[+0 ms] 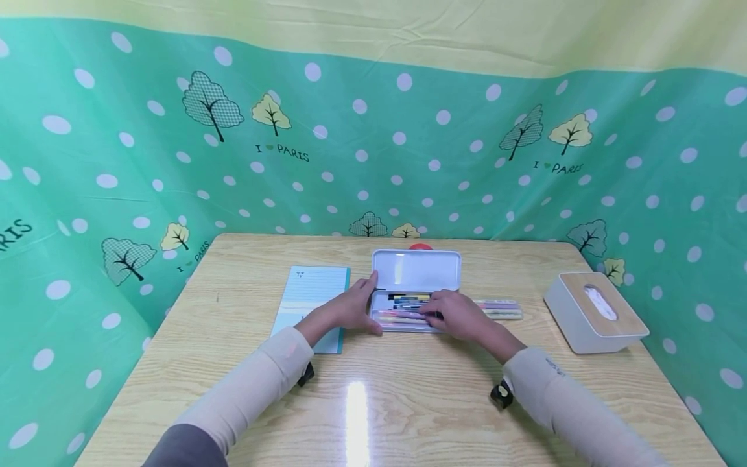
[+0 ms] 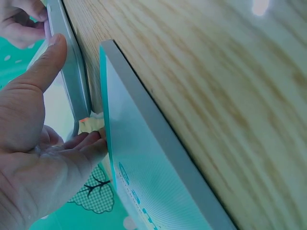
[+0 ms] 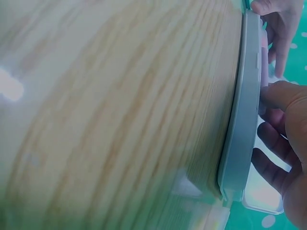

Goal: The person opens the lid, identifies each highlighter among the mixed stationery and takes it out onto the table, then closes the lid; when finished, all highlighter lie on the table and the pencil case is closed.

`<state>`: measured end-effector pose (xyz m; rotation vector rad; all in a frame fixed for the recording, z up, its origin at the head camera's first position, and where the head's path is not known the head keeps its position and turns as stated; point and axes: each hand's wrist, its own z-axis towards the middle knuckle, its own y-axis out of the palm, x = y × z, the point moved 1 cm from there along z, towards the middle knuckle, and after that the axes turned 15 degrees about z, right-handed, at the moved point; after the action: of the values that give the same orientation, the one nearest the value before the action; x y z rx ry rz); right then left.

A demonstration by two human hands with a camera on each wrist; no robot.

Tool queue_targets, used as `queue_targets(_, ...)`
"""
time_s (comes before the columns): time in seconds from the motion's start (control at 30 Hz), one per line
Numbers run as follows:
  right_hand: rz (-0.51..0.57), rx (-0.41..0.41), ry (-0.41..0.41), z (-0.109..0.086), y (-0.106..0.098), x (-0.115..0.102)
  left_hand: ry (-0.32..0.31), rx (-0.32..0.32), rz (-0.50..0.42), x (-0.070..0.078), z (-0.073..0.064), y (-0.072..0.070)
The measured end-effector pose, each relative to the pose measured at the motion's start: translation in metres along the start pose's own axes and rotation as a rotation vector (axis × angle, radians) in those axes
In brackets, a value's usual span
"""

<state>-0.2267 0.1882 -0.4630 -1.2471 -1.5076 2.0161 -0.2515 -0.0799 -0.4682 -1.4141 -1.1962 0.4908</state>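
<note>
A light pencil case point(image 1: 408, 329) lies with its lid point(image 1: 417, 269) raised. Pens, yellow, blue and pink, fill its tray. My left hand point(image 1: 355, 305) rests at the case's left end, fingers extended; its thumb point(image 2: 50, 60) lies along the near rim and the other fingers reach toward the hinge side. At the right part of the tray is my right hand point(image 1: 458, 316), whose thumb and index finger pinch a pink pen point(image 3: 264, 62) inside the near wall. Its other fingers curl over the tray and hide the pens beneath.
A lined notebook point(image 1: 312, 288) lies left of the case, partly under my left wrist. Several pastel markers point(image 1: 502, 310) lie side by side just right of the case. A tissue box point(image 1: 595, 314) stands at the right edge. Behind the lid shows a red object point(image 1: 420, 246).
</note>
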Motion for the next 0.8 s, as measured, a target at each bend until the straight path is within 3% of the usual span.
queue_targets(0.23,0.023,0.023,0.031,-0.005,-0.006,0.002,0.0,0.001,0.007,-0.001,0.001,0.0)
queue_targets(0.53,0.049,0.043,0.013,-0.015,-0.011,0.008,-0.003,0.0,0.004,-0.001,0.001,0.001)
queue_targets(0.8,0.048,0.065,0.06,-0.029,-0.021,0.02,-0.005,0.0,0.009,0.0,0.0,0.0)
